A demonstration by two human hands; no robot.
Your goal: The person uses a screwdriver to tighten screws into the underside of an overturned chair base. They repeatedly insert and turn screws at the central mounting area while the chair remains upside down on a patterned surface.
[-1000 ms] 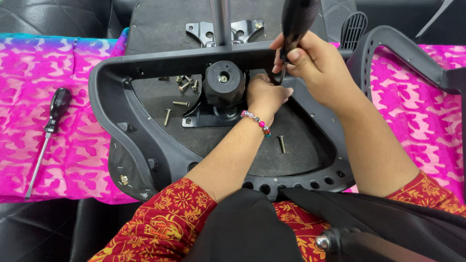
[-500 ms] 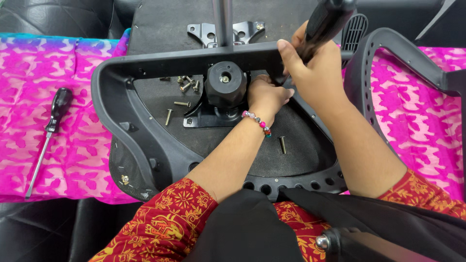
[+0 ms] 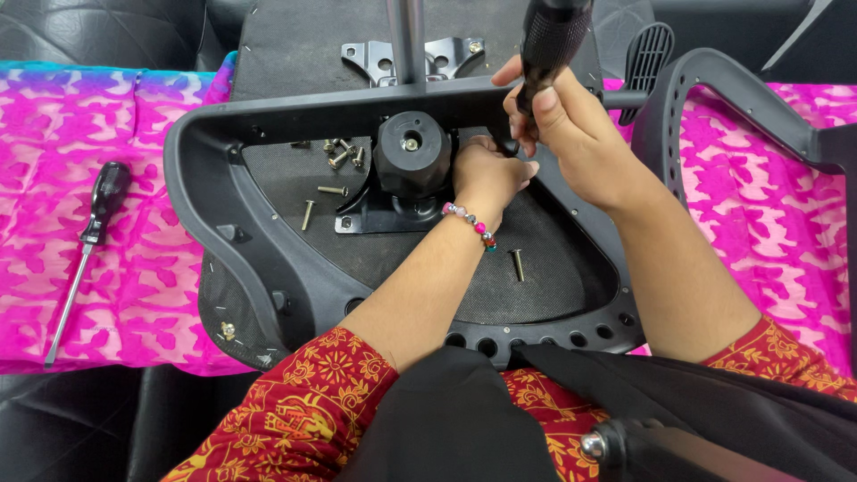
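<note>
Screwdriver handle [image 3: 552, 40] stands near-upright, gripped in right hand [image 3: 562, 134]; left hand [image 3: 486, 174] fingers pinch at its hidden tip, beside the black mechanism [image 3: 411, 156].

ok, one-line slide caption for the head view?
Right hand grips a black tool handle while left hand steadies beside the round knob on a chair base.

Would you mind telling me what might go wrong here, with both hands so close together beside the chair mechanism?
The right hand grips a black tool handle whose tip is hidden beside the left hand; a slip could jab those fingers. Loose screws lie scattered on the upturned seat base; a bump may roll them off. The spare screwdriver rests on the pink cloth and could be knocked away.
</note>
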